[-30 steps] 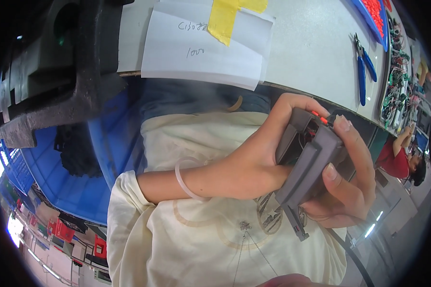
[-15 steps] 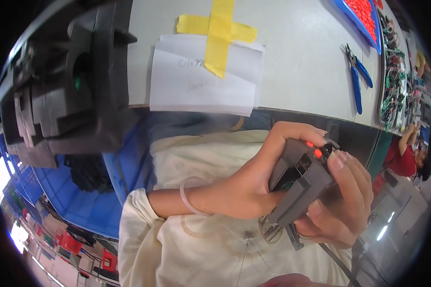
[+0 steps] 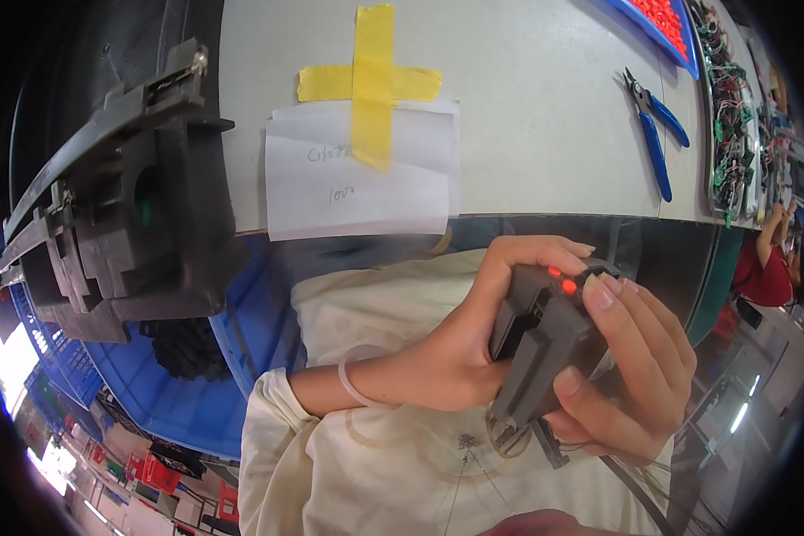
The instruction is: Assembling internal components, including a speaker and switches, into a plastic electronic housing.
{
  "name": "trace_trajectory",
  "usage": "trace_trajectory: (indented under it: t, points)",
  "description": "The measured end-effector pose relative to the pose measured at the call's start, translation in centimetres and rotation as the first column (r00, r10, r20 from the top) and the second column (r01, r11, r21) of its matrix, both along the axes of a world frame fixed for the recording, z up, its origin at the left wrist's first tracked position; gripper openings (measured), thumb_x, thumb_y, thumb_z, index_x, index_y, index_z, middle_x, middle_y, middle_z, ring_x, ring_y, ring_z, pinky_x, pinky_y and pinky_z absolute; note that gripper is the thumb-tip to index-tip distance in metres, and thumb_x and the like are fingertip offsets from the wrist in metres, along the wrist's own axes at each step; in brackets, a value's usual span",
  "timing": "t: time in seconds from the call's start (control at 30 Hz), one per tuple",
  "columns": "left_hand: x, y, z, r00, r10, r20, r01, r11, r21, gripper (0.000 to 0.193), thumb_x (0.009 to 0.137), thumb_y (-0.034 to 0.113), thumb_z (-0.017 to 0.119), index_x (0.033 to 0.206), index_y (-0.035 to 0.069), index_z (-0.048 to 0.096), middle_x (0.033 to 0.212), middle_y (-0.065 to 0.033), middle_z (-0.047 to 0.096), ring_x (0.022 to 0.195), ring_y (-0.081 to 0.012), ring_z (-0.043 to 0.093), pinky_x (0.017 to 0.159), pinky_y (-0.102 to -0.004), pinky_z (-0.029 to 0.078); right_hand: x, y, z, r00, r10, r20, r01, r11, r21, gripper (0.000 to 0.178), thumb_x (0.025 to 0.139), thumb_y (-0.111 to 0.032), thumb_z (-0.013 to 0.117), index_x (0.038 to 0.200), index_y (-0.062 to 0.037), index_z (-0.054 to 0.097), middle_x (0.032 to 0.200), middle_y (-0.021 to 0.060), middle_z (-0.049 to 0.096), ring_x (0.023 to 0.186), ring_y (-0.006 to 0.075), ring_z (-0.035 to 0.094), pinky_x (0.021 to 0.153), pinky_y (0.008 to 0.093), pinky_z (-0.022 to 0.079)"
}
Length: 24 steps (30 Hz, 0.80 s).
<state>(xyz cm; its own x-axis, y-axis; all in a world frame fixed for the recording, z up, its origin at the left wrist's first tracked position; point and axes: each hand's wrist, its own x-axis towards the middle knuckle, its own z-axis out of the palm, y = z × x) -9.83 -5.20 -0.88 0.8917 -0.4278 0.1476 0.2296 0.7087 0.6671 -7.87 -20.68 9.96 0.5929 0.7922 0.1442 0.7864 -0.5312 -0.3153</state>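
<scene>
Holding a grey plastic part [image 3: 545,344] low over our lap, we wrapped our left hand [image 3: 460,344] and right hand [image 3: 634,366] around it. Farther off, taped paper [image 3: 359,179] and blue cutters [image 3: 657,134] lay on the white table [image 3: 527,107]; a black fixture [image 3: 121,214] stood left.

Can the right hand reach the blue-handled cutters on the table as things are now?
Probably not at once: the right hand is wrapped around the grey block, together with the left hand. The blue-handled cutters lie uncovered on the table, nothing beside them.
</scene>
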Motion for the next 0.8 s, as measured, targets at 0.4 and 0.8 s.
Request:
trace_trajectory:
  t: [0.4, 0.8]
  points:
    - [0.7, 0.3, -0.6, 0.981, -0.131, -0.142, 0.116, 0.988, -0.106, 0.076, 0.073, 0.012, 0.070, 0.130, 0.009, 0.021, 0.120, -0.0096, 0.036, 0.112, -0.0188, 0.038, 0.095, -0.0308, 0.032, 1.7, -0.6, -0.5, 0.948, -0.027, -0.318, 0.033, 0.999, 0.015, 0.052, 0.075, -0.035, 0.069, 0.116, -0.0093, 0.050, 0.118, 0.0372, 0.044, 0.102, 0.0480, 0.054, 0.081, 0.0476, 0.049]
    - [0.2, 0.0, 0.2, 0.801, -0.359, -0.478, -0.040, 0.766, -0.642, 0.058, 0.090, 0.047, 0.046, 0.131, 0.010, 0.026, 0.118, -0.0100, 0.045, 0.109, -0.0171, 0.047, 0.089, -0.0334, 0.042, 2.4, -2.1, -3.0, 0.894, 0.060, -0.444, 0.034, 0.979, 0.199, 0.056, 0.084, -0.046, 0.054, 0.118, -0.0018, 0.051, 0.127, 0.0424, 0.030, 0.118, 0.0494, 0.039, 0.093, 0.0478, 0.040]
